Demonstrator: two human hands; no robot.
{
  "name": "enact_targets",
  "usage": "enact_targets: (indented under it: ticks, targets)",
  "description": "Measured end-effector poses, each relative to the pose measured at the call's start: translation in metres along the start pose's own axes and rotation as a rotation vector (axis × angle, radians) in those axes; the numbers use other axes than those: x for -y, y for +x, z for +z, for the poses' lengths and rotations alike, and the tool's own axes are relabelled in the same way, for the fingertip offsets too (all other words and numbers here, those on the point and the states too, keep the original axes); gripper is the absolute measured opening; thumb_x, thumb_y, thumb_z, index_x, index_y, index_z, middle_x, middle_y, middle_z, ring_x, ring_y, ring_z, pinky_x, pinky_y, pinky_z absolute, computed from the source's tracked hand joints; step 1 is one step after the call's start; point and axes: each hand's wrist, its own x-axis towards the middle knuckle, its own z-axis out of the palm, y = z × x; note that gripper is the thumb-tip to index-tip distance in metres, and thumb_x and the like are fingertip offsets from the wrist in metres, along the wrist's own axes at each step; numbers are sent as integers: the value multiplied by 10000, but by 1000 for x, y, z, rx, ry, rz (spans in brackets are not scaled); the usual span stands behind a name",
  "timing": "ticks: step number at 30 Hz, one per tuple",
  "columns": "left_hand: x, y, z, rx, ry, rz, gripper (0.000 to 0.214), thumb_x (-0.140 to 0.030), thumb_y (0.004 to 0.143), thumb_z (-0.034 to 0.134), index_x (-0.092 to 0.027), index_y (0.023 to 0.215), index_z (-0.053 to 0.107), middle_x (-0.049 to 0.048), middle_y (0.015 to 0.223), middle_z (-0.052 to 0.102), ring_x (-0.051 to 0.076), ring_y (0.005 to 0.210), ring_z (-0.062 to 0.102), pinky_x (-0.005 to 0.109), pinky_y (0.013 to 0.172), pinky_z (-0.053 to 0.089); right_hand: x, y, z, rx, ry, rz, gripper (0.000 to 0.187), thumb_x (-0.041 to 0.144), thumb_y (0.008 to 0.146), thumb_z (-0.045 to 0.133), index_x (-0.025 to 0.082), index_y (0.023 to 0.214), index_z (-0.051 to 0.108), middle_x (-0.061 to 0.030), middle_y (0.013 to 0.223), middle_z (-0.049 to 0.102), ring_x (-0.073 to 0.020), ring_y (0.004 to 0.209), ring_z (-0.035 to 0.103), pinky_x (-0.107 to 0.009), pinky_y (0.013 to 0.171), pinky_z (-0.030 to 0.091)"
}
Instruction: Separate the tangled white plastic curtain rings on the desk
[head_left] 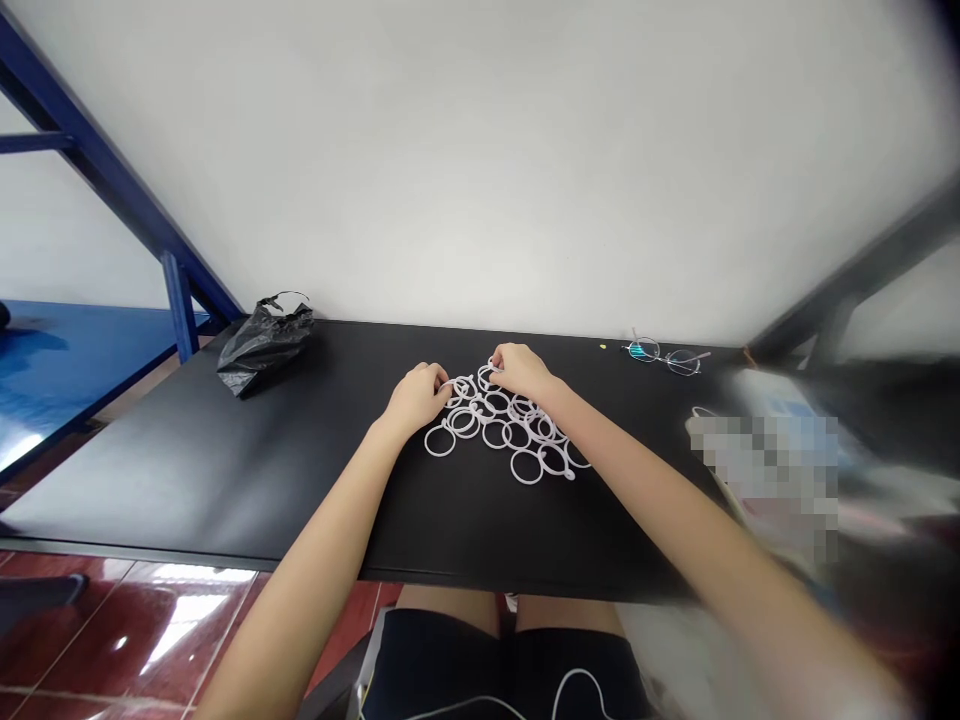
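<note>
Seemingly picking through white rings (507,431) | left hand (420,396), right hand (522,372) far side: can't tell grips | next likely needs gentle separating

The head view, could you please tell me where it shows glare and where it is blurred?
In the head view, bright glare streaks the glossy red floor tiles; on the head view's right side, the image smears, blurring the bare right forearm toward its elbow, and a pixelated patch hides detail; in the head view's middle, the thin white rings look fairly crisp.
</note>
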Motion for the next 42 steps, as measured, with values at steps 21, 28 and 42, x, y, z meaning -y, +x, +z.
enact_targets:
  ticks: [21, 28, 42]
  targets:
    - [-38, -11, -29, 247, -1399, -236, 400, -305, 784, 684, -198, 1149, 560, 82, 951, 725, 205, 878, 691, 226, 560, 485, -21, -59, -12, -316, 599, -72, 181, 332, 694, 709, 193, 657, 599, 3, 621, 630, -134, 571, 546, -265, 550, 414]
    - [-66, -23, -11, 154, -1378, -215, 324, -399, 823, 659, -188, 1059, 590, 79, 973, 701, 188, 867, 667, 213, 536, 506, -20, -92, -1, -87, 1180, -88, 335, 388, 564, 856, 180, 706, 635, 10, 644, 633, -99, 515, 536, -222, 456, 428]
    - [-71, -30, -2, 424, -1407, -263, 313, -420, 829, 666, -187, 1035, 634, 72, 890, 671, 193, 829, 670, 225, 524, 549, -23, -89, 13, -221, 1338, -62, 342, 334, 579, 840, 194, 833, 658, -58, 951, 698, -135, 677, 628, -236, 487, 511]
